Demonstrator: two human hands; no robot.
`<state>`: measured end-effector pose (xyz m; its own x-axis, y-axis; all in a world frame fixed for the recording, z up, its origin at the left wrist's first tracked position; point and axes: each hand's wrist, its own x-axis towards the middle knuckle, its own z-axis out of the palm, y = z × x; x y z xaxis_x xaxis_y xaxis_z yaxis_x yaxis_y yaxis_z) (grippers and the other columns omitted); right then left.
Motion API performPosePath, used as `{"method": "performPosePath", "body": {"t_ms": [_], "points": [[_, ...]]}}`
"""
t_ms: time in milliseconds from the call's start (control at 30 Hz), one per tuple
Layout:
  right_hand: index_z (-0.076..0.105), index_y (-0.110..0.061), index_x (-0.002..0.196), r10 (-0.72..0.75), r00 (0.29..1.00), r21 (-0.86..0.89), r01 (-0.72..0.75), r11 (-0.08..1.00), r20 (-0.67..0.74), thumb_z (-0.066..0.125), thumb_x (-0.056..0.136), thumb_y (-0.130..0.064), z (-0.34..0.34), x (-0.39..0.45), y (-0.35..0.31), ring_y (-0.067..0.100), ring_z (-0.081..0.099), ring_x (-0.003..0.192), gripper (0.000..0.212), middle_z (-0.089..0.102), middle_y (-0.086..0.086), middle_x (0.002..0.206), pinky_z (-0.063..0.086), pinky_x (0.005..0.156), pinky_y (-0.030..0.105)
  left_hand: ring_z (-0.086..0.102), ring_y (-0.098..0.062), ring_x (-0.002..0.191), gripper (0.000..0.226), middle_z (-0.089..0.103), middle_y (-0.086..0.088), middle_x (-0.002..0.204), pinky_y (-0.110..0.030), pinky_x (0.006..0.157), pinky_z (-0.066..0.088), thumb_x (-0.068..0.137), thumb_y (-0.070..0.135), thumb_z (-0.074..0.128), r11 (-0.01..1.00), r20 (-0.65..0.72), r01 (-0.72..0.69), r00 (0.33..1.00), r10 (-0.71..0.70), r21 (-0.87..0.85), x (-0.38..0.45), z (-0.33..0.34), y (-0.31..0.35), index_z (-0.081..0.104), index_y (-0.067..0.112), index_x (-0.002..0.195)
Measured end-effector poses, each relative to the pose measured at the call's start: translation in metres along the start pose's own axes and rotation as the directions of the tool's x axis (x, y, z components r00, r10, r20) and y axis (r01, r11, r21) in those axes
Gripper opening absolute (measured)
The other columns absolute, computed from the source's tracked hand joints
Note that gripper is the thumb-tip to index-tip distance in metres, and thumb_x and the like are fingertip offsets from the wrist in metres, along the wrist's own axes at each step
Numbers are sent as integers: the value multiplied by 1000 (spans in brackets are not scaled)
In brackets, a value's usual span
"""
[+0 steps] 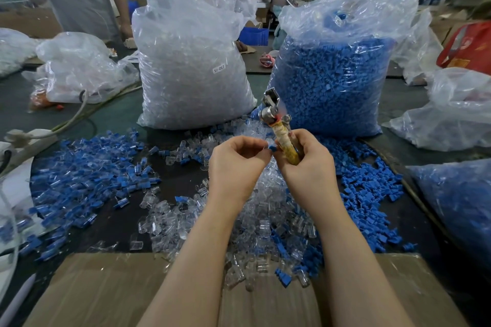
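The right hand (305, 164) grips a hand tool (276, 125) by its yellow-wrapped handle, fingers curled round it, the metal head pointing up and away. The left hand (237, 164) pinches a small blue plastic piece (271, 148) at its fingertips, just beside the handle, above a pile of clear plastic pieces (265, 223) on the dark tabletop (180, 175). Behind stand a bag of clear pieces (191, 74) and a bag of blue pieces (332, 82).

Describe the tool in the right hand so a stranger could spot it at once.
Start at the big bag of blue parts. In front of it the right hand grips a tool. Only it has a shiny metal head and yellow wrapped handle.
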<state>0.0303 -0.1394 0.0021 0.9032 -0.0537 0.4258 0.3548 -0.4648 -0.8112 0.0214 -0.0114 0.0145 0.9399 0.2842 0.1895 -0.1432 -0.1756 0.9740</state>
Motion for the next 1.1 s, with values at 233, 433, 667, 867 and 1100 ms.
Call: {"method": "performPosePath", "body": {"t_ms": [233,433,667,867,1100], "points": [[62,-27,90,37,996,72,-43,996,77,66,89,-16,-4,1,-7,7,53,61,12,62,-8,75,48,61,35,66,-3,67,9,71,6,71,-18,66,56,83,15,78,999,-31,-39,999,39,13,1,-1,-2,71,20,78],[63,-25,88,149,961,67,-169,983,234,67,89,-19,-16,1,-6,27,61,77,7,67,8,84,54,72,42,64,-5,66,10,70,1,74,-17,68,54,88,5,69,974,-64,-17,998,2,-227,3,-4,1,69,14,85],[63,-19,93,199,889,15,-225,974,413,68,88,-16,-20,0,-1,32,60,82,7,65,14,91,51,84,49,62,-1,63,8,67,4,72,-14,64,51,91,2,64,948,-85,-41,996,15,-314,4,-7,1,68,9,88],[62,-16,93,200,856,2,-229,973,477,68,86,-16,-22,0,2,22,52,74,10,61,23,96,46,77,42,62,-3,65,10,67,3,74,-16,66,51,92,4,63,953,-100,-55,995,27,-297,6,-11,1,67,12,87],[61,-14,85,139,960,69,-160,985,243,67,89,-21,-13,1,1,12,48,63,9,59,12,74,43,63,33,64,-5,66,8,70,3,72,-18,68,55,86,7,72,980,-114,-74,992,54,-186,5,-11,-1,70,14,84]]}}
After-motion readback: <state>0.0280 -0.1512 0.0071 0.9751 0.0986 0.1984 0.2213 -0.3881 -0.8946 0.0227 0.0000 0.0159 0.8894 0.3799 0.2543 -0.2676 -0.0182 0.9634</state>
